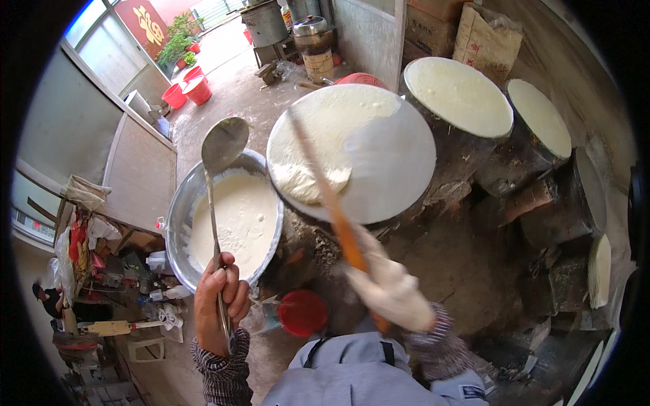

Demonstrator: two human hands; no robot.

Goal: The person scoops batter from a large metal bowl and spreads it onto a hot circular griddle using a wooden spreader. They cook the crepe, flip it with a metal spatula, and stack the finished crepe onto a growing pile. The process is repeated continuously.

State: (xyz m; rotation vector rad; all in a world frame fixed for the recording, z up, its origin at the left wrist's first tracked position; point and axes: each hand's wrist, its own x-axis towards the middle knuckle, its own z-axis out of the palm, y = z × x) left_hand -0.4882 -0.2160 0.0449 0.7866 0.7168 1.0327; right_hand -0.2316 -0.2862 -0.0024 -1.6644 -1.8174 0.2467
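Observation:
My left hand (pixel 222 297) is closed around the handle of a metal ladle (pixel 225 143), whose bowl is raised over the far rim of a large metal basin (pixel 175 223). Pale batter (pixel 238 218) lies in the basin. In a white glove, my right hand (pixel 391 284) grips a long wooden spreader (pixel 330 203), blurred. Its far end is over a round griddle (pixel 391 172). Batter (pixel 325 132) covers the griddle's left and far parts, thick and lumpy at the near left. The griddle's right part is bare grey.
Two more round griddles bear pale sheets (pixel 457 96) (pixel 539 117) at the right. A red bucket (pixel 303 313) stands on the floor near me. Red buckets (pixel 197 90) and a lidded pot (pixel 310 26) are farther off. A brick (pixel 528 202) juts out at the right.

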